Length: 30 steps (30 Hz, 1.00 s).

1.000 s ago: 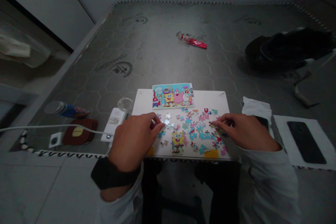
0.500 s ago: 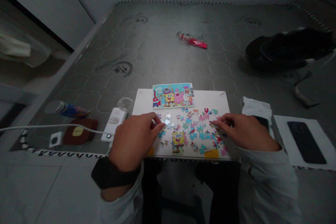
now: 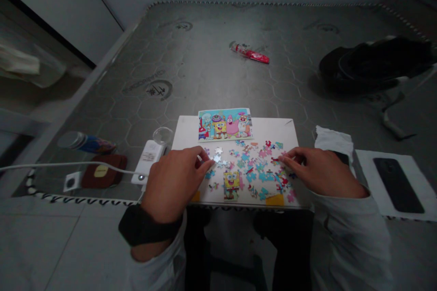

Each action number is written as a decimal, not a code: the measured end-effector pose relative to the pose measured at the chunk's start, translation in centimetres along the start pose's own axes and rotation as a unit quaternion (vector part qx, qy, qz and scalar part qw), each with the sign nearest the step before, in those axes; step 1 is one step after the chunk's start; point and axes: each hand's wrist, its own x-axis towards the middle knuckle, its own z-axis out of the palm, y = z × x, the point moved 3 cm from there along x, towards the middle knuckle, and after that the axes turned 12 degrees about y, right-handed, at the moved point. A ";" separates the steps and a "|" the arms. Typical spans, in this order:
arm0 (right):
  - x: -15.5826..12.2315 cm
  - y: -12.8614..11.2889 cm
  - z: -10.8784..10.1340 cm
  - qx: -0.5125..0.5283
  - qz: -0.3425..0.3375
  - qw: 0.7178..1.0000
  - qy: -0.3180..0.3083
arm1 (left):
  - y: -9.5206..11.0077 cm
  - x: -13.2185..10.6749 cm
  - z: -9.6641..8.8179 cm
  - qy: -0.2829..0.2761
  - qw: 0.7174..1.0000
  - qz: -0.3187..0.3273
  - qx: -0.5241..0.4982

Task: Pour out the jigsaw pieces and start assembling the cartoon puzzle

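A white board point(image 3: 269, 127) lies at the near edge of a grey mattress, with several loose jigsaw pieces point(image 3: 252, 170) scattered on it. A small joined patch with a yellow cartoon figure point(image 3: 231, 183) sits near the front edge. A colourful reference picture point(image 3: 224, 124) lies at the board's far side. My left hand point(image 3: 174, 182) rests at the board's left, fingers curled, its tips touching pale pieces point(image 3: 218, 154). My right hand point(image 3: 317, 170) rests at the right, fingers pinched at a piece on the heap's right edge.
Left of the board are a white charger point(image 3: 148, 160) with cable, a clear round lid point(image 3: 163, 135), a brown pouch point(image 3: 102, 170) and a can point(image 3: 85, 142). Right: crumpled tissue point(image 3: 332, 138), a dark phone point(image 3: 398, 184) on white paper. Farther: a red tube point(image 3: 251, 53), a black bag point(image 3: 372, 63).
My right hand has shifted slightly to the right at the heap's edge. My left hand has hardly moved.
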 end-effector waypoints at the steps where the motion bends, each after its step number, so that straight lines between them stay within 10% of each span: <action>1: 0.0 0.0 0.0 0.001 0.001 1.000 0.002 | 0.0 0.0 0.0 0.002 1.000 0.001 -0.001; 30: 0.1 0.1 -0.1 0.003 0.003 1.000 0.012 | 0.0 0.2 0.1 -0.013 1.000 -0.006 0.004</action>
